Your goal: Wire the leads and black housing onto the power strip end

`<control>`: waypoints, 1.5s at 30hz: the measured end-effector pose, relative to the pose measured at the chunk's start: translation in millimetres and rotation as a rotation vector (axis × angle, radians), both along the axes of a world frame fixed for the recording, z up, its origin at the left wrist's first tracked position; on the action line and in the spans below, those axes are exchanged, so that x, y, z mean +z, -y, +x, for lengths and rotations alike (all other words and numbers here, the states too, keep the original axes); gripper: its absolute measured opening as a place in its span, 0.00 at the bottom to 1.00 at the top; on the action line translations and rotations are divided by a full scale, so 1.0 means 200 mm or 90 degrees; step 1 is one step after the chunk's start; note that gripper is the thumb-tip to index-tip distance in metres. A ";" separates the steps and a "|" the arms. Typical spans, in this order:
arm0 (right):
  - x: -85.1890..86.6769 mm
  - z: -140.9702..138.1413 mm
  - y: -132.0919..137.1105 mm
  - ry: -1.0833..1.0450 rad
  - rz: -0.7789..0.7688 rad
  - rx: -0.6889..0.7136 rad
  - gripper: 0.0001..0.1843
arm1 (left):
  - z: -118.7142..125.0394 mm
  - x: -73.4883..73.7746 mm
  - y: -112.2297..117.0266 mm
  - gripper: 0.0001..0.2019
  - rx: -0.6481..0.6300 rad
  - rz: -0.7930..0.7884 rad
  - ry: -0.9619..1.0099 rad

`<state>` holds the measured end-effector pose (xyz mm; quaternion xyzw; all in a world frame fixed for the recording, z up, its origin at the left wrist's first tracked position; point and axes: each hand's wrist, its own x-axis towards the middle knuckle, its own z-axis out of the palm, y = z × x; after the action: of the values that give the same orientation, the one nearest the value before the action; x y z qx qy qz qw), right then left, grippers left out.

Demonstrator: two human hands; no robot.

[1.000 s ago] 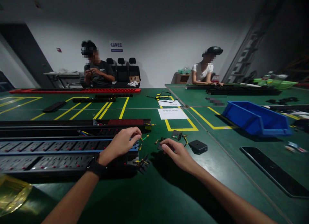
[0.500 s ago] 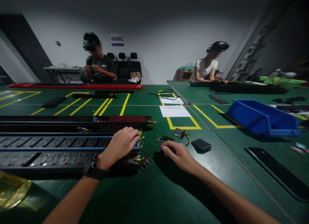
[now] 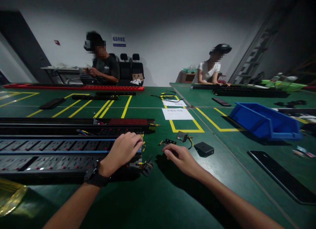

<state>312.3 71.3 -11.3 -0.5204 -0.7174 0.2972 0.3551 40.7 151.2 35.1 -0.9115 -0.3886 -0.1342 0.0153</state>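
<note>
My left hand [image 3: 125,149], wearing a black watch [image 3: 93,174], lies over the end of a blue-edged power strip [image 3: 74,145]. Its fingers curl around that end, beside yellow-green wires [image 3: 144,144]. To the right, thumb and fingers of my right hand [image 3: 181,158] close on a small black bracket [image 3: 170,141] with holes, which they partly cover. A second bracket [image 3: 182,136] with a short wire and a flat black box [image 3: 204,149] lie just beyond. On the nearer strip's end, a black end piece [image 3: 147,167] hangs with wires.
A blue bin [image 3: 266,122] and a phone [image 3: 281,176] are on the right. White paper labels [image 3: 177,114] lie ahead on the green table. Yellow film [image 3: 11,196] sits at the lower left. Two people work across the table, near a long red rail [image 3: 74,87].
The view has shifted slightly. Fewer wires show past my left fingers than before. My right hand stays at the bracket.
</note>
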 end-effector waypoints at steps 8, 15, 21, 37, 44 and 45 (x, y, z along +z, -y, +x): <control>0.00 0.00 0.00 0.002 -0.010 0.003 0.17 | -0.01 -0.01 0.01 0.11 -0.013 -0.057 0.056; 0.00 0.00 0.00 0.013 -0.018 0.002 0.18 | -0.01 0.00 0.02 0.10 -0.027 -0.080 0.084; 0.00 0.00 0.00 0.001 -0.021 0.009 0.18 | -0.02 -0.01 0.00 0.12 -0.007 -0.065 0.054; -0.03 0.04 -0.02 0.016 0.052 -0.069 0.19 | 0.01 -0.01 0.05 0.11 -0.040 -0.079 0.062; -0.08 0.11 -0.04 0.267 0.225 -0.143 0.20 | 0.00 -0.02 0.04 0.12 -0.050 -0.058 0.070; -0.08 0.11 -0.04 0.302 0.234 -0.137 0.21 | 0.00 -0.02 0.04 0.12 -0.049 -0.058 0.068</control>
<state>334.0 79.7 -26.8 -0.5750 -0.7630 -0.0065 0.2954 41.6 142.9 30.3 -0.9171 -0.3590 -0.1652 -0.0524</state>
